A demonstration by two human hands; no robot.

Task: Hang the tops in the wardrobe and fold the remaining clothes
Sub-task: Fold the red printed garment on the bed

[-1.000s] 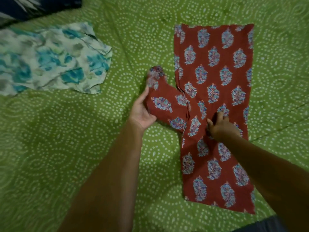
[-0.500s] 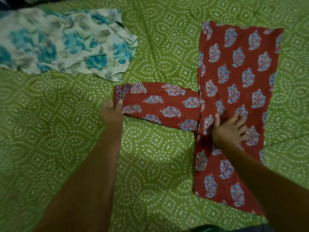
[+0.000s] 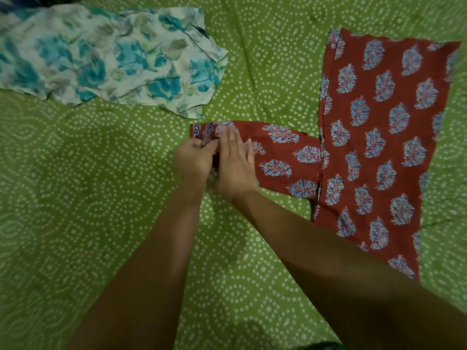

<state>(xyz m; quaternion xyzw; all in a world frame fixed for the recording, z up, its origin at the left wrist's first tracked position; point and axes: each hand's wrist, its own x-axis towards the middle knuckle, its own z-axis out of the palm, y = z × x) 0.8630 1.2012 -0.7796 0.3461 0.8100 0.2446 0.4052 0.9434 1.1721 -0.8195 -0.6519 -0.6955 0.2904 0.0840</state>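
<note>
A red top with blue leaf motifs (image 3: 384, 137) lies flat on the right of the green bedsheet, folded lengthwise. Its sleeve (image 3: 283, 157) is stretched out to the left. Both hands meet at the sleeve's cuff end. My left hand (image 3: 194, 160) pinches the cuff edge with curled fingers. My right hand (image 3: 236, 162) lies flat with straight fingers on the sleeve just right of the cuff. Part of the cuff is hidden under the hands.
A white and teal floral garment (image 3: 106, 59) lies crumpled at the upper left, close to the sleeve's end. The green dotted bedsheet (image 3: 75, 198) covers the whole surface. A dark item shows at the top left corner.
The sleeve was pulled out straight to the left. My right hand left the body of the top and moved left onto the sleeve beside my left hand.
</note>
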